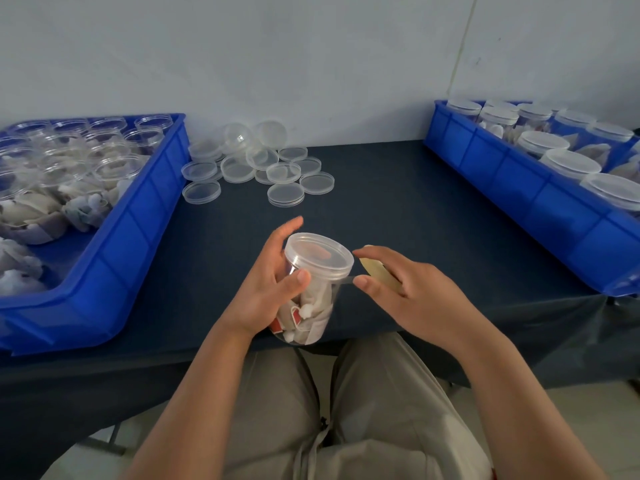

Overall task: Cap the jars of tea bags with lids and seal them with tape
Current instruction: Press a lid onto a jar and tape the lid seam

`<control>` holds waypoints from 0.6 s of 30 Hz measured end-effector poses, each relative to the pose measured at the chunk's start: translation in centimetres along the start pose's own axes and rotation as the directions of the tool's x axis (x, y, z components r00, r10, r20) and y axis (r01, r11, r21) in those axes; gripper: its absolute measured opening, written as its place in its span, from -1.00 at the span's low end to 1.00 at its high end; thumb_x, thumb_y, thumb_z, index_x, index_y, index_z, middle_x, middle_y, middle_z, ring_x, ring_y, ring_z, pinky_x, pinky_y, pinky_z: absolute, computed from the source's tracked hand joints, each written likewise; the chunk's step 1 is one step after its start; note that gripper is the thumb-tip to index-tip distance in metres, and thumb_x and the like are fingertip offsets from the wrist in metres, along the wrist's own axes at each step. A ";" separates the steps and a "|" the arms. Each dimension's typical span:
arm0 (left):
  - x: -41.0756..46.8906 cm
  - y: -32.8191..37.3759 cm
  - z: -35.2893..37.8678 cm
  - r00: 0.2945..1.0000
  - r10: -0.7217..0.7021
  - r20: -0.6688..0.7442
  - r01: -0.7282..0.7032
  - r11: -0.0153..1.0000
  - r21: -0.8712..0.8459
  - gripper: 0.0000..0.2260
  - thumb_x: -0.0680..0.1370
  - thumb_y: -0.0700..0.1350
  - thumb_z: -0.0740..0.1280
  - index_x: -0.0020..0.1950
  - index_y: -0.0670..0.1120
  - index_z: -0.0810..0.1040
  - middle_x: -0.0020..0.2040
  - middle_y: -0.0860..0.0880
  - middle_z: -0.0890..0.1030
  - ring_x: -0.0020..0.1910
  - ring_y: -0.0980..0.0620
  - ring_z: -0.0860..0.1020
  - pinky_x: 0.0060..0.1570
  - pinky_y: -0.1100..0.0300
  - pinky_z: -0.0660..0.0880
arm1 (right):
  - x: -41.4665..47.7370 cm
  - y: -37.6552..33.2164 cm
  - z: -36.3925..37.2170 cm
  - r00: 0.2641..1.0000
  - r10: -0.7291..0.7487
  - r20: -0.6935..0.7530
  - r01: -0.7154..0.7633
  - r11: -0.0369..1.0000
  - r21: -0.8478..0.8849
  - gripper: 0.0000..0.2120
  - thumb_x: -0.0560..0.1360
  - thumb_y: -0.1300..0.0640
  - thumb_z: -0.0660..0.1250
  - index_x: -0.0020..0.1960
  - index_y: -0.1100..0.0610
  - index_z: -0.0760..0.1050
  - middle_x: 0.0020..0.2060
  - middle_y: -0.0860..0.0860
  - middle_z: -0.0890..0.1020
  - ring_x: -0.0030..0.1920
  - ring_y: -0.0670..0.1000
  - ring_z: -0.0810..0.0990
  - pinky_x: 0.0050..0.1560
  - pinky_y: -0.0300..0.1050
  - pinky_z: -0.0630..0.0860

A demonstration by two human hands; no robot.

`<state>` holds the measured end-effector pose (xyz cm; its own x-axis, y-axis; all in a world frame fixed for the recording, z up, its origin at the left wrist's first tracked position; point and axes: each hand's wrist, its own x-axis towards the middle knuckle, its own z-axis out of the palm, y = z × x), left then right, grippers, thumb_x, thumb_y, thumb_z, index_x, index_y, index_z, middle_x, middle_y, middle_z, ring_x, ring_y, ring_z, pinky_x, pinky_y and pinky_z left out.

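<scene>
One wide-angle camera is riding on the person's head, facing forward and tilting down across the dark table [398, 209]. It is hovering close over the left hand [266, 285] and right hand [412, 296] at lower centre, with the wall [311, 64] filling the upper frame.
</scene>
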<state>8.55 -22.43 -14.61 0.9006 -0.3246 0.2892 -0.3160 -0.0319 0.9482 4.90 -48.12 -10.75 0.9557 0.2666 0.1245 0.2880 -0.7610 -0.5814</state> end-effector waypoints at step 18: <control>0.6 0.0 0.5 0.954 -0.160 0.255 0.161 0.987 0.016 -0.38 0.48 0.47 0.36 0.27 0.01 0.70 0.11 -0.06 0.75 0.09 -0.06 0.72 0.07 0.03 0.61 | -0.5 -0.1 -0.3 0.996 -0.032 0.088 0.018 0.989 0.149 -0.47 0.46 -0.53 0.21 0.38 -0.42 0.41 0.21 -0.46 0.55 0.17 -0.28 0.58 0.12 -0.19 0.54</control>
<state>8.96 -23.12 -14.54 0.8333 -0.5452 0.0911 -0.1717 -0.0987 0.9802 4.43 -48.41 -10.50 0.9371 0.3415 0.0716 0.2932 -0.6593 -0.6924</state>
